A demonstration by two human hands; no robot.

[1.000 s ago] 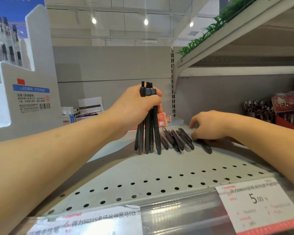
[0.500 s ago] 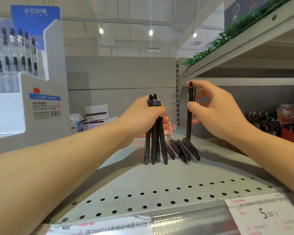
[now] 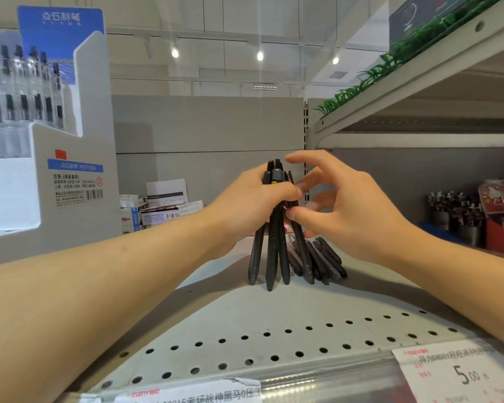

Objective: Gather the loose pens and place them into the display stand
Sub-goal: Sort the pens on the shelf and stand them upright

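Observation:
My left hand point(image 3: 245, 205) grips a bundle of black pens point(image 3: 272, 251) upright, with their lower ends resting on the grey perforated shelf point(image 3: 245, 341). My right hand point(image 3: 349, 210) is close against the bundle's right side. Its thumb and a finger pinch one more black pen point(image 3: 301, 251), which leans into the bundle, while the other fingers are spread. Several loose black pens point(image 3: 328, 261) lie flat on the shelf just behind and right of the bundle. The white and blue cardboard display stand point(image 3: 73, 184) rises at the left, with rows of pens in its upper tiers.
Small white boxes point(image 3: 160, 205) are stacked at the shelf's back left. A red bin and cups of pens point(image 3: 460, 210) stand at the right. An upper shelf point(image 3: 419, 82) with green plastic grass overhangs on the right. Price labels point(image 3: 454, 373) line the front edge.
My right hand picked a pen off the shelf, lifted it upright and brought it left against the bundle. My left hand kept holding the bundle in place.

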